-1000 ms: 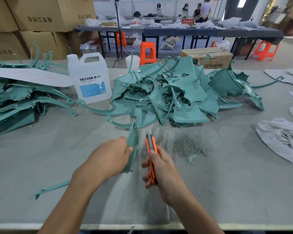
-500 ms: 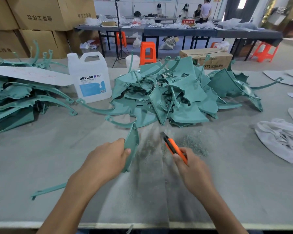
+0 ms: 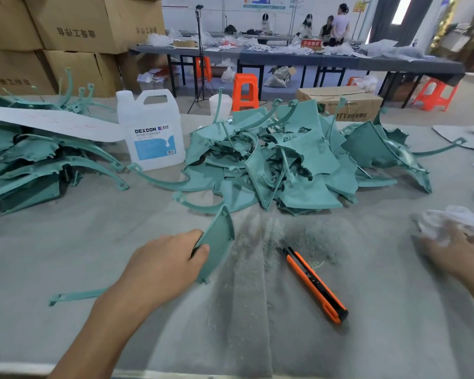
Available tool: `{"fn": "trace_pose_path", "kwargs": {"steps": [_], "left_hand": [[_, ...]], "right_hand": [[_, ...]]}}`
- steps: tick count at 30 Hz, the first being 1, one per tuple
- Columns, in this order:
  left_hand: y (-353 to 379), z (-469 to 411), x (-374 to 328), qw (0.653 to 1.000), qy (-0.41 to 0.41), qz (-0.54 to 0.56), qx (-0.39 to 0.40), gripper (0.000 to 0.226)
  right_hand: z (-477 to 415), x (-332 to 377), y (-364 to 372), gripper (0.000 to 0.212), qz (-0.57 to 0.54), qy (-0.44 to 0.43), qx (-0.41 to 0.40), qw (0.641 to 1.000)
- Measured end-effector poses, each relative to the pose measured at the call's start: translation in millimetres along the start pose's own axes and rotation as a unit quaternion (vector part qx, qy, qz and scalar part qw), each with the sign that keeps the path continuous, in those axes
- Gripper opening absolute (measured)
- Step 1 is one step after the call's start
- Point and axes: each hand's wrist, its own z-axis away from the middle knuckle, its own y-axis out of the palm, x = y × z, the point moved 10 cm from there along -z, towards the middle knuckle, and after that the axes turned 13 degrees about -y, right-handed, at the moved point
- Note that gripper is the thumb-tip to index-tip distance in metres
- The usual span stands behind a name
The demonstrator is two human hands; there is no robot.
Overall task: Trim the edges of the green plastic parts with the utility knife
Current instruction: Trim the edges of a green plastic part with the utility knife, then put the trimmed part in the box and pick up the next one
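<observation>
The left hand holds one green part on the worktop. Its grip is clamped on the part's near edge, with one fingertip showing on the face turned this way and the rest hidden behind. The part's broad curved blade stands on edge. Its thin arm runs back under the wrist and ends to the left of the forearm.

The utility knife lies loose on the worktop to the right of that part, well apart from both hands. Its orange body slants from upper left to lower right, and its far end is just at the fringe of the shavings strewn beyond it.

The right hand is far out at the right edge of view, against a white cloth. It is smeared by motion, so I cannot tell whether its grip is apart or closed on the cloth.

Behind the shavings a heap of green parts fills the middle of the worktop, jagged edges pointing every way. A second heap sits at the left, with a white jug between the two. Bare worktop lies between the heaps and the near edge — all round the knife and the held part.
</observation>
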Motion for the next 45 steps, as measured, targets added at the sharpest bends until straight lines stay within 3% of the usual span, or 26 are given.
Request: {"fn": "trace_pose_path", "kwargs": {"steps": [5, 9, 13, 17, 18, 21, 25, 27, 29, 30, 32, 34, 35, 37, 39, 42, 43, 45], "left_hand": [[-0.1, -0.5, -0.4, 1.000, 0.011, -0.011, -0.020, 0.034], [-4.7, 5.3, -13.0, 0.996, 0.066, -0.022, -0.054, 0.022], [-14.8, 16.2, -28.3, 0.980, 0.139, -0.001, -0.143, 0.029], [-0.1, 21.2, -34.5, 0.965, 0.176, 0.044, -0.187, 0.022], [7.8, 20.5, -34.0, 0.966, 0.178, 0.049, -0.183, 0.024], [36.2, 13.8, -28.5, 0.975, 0.173, 0.060, -0.122, 0.037], [86.0, 0.8, -11.7, 0.991, 0.125, -0.052, 0.008, 0.072], [105.6, 0.3, -4.4, 0.989, 0.115, -0.064, 0.074, 0.104], [97.8, 5.9, -7.5, 0.991, 0.123, 0.003, 0.060, 0.099], [82.5, 10.1, -7.1, 0.990, 0.130, 0.060, 0.003, 0.086], [45.0, 27.2, 8.0, 0.959, 0.135, 0.195, -0.154, 0.054], [28.0, 42.6, 41.7, 0.926, 0.079, 0.265, -0.259, 0.035], [26.9, 46.5, 62.0, 0.922, 0.014, 0.265, -0.281, 0.042], [36.1, 45.7, 102.9, 0.917, -0.120, 0.268, -0.269, 0.054], [53.1, 37.3, 128.3, 0.902, -0.226, 0.308, -0.201, 0.058], [64.7, 18.0, 121.1, 0.867, -0.232, 0.422, -0.125, 0.046], [67.1, 11.5, 113.2, 0.828, -0.217, 0.507, -0.103, 0.031], [73.4, 1.1, 93.3, 0.709, -0.178, 0.681, -0.044, 0.011]], "right_hand": [[-8.9, 9.9, 3.9, 0.065, 0.009, -0.033, -0.016, 0.999], [-13.6, 8.2, -7.5, 0.032, -0.016, -0.035, -0.023, 0.999], [-1.9, 37.3, -24.1, 0.037, -0.091, -0.090, -0.038, 0.991], [32.8, 82.9, -33.1, 0.050, -0.241, -0.159, -0.032, 0.957], [35.2, 87.6, -28.1, 0.056, -0.239, -0.169, -0.011, 0.956], [34.7, 89.1, -20.5, 0.054, -0.064, -0.181, 0.014, 0.981], [42.0, 97.1, 14.5, 0.085, -0.156, -0.190, 0.099, 0.964], [46.2, 104.9, 19.2, 0.071, -0.116, -0.218, 0.082, 0.966], [50.1, 116.3, 17.5, 0.041, -0.096, -0.258, 0.053, 0.960], [52.7, 122.2, 15.2, 0.025, -0.098, -0.271, 0.039, 0.957], [58.6, 130.6, 9.0, 0.008, -0.103, -0.283, 0.013, 0.953], [70.0, 141.2, -2.5, 0.027, -0.112, -0.290, -0.024, 0.950], [78.6, 148.0, -10.2, 0.035, -0.120, -0.295, -0.041, 0.947], [101.0, 167.4, -23.0, 0.048, -0.155, -0.303, -0.057, 0.939], [128.7, 196.1, -34.5, 0.048, -0.193, -0.321, -0.065, 0.925], [176.4, 251.7, -43.1, 0.031, -0.268, -0.407, -0.077, 0.870], [189.9, 267.8, -39.3, 0.025, -0.298, -0.422, -0.071, 0.853], [210.7, 297.4, -25.2, 0.024, -0.342, -0.440, -0.047, 0.829]]}}
